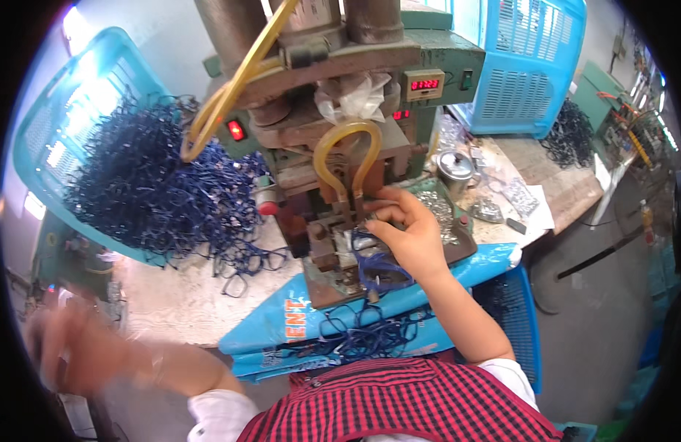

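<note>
A blue plastic glasses frame (383, 271) sits at the work point of a green and brown press (333, 59), its upper end by my right thumb. My right hand (408, 234) reaches in below the bent yellow hose (346, 131), thumb and fingers pinched at the frame's top; the fingertips are partly hidden by the tooling. Off at the far left, my left hand (75, 342) is smeared by motion beside the table's edge, and its fingers cannot be made out. More blue frames (362, 337) lie on a light-blue plastic sheet (270, 324) across my lap.
A tipped light-blue basket (42, 166) spills a heap of dark-blue frames (163, 184) at the left. Small metal parts (432, 210) fill a tray right of the press, near a metal pot (456, 166). Another blue basket (528, 81) stands behind. A red button (267, 208) juts from the press.
</note>
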{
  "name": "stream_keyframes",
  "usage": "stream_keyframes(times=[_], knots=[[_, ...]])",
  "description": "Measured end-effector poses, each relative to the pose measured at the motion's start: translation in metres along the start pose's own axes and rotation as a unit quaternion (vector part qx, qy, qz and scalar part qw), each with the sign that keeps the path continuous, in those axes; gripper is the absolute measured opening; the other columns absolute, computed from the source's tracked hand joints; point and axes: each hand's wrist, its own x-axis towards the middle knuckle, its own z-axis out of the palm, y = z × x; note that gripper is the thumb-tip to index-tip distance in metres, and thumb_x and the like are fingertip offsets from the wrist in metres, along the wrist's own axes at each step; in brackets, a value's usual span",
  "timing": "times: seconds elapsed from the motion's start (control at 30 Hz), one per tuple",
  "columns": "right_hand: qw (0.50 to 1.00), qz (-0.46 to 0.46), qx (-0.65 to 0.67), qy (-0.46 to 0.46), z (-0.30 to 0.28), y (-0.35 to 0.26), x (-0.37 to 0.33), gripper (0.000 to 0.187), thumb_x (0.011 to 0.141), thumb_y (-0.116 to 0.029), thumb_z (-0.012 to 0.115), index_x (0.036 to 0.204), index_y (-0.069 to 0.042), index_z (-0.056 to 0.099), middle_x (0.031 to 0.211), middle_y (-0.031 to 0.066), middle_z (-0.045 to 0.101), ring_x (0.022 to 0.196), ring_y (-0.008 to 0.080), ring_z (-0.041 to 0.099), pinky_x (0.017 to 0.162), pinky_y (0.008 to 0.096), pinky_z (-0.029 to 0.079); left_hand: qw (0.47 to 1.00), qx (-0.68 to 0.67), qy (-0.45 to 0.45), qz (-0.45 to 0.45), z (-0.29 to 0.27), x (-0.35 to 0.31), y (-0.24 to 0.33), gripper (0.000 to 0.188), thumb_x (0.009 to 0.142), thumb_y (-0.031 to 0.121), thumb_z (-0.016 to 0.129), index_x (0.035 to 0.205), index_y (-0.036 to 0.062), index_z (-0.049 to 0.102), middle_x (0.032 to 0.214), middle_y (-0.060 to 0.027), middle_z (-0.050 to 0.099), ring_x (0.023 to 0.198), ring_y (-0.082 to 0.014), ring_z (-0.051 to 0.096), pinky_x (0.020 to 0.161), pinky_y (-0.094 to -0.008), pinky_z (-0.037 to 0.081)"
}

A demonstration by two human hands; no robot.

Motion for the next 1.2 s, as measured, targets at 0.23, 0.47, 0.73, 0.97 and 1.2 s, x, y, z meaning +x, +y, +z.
stream_keyframes(times=[0.23,0.47,0.73,0.97,1.2], knots=[[0.992,0.026,0.122,0.0,0.018,-0.002,-0.009,0.058,0.085,0.006,0.068,0.137,0.006,0.042,0.094,0.0078,0.071,0.09,0.0101,0.064,0.082,0.0242,0.049,0.195,0.748,-0.292,-0.564,-0.173,-0.227,0.002,0.029,0.076,-0.001,0.063,0.097,0.0139,0.077,0.092,-0.0092,0.059,0.088,-0.031,0.065,0.074,-0.0417,0.053],[0.998,0.001,0.065,0.017,0.019,0.001,-0.012,0.055,0.084,0.002,0.068,0.134,0.007,0.045,0.09,0.0056,0.07,0.091,0.0099,0.062,0.084,0.0248,0.048,0.25,0.797,-0.301,-0.46,-0.173,-0.228,0.022,0.01,0.076,0.004,0.063,0.083,0.0091,0.068,0.081,-0.0076,0.061,0.079,-0.0294,0.063,0.071,-0.0413,0.05],[0.988,0.017,0.141,0.056,0.024,0.011,-0.015,0.058,0.085,0.008,0.064,0.137,0.005,0.041,0.09,0.0066,0.067,0.097,0.0138,0.062,0.09,0.0287,0.048,0.785,0.501,0.207,-0.301,-0.051,-0.147,-0.061,0.02,0.104,0.011,0.051,0.121,-0.0001,0.053,0.098,-0.0147,0.063,0.08,-0.0173,0.062,0.061,-0.0299,0.056],[0.98,0.051,0.184,0.053,0.027,-0.001,-0.016,0.054,0.086,0.005,0.067,0.135,0.006,0.044,0.09,0.0062,0.069,0.093,0.0111,0.062,0.087,0.0253,0.047,0.719,0.638,0.146,-0.234,-0.066,-0.132,-0.124,0.018,0.101,0.003,0.057,0.116,-0.0065,0.057,0.098,-0.0124,0.066,0.085,-0.017,0.07,0.066,-0.0246,0.058],[0.984,0.047,0.163,0.062,0.027,-0.002,-0.017,0.054,0.085,0.006,0.068,0.134,0.006,0.045,0.091,0.0061,0.069,0.1,0.013,0.062,0.092,0.0274,0.046,0.688,0.654,0.112,-0.295,-0.064,-0.118,-0.12,0.014,0.099,0.002,0.059,0.11,-0.007,0.062,0.09,-0.0102,0.069,0.075,-0.0129,0.069,0.064,-0.0224,0.055]])
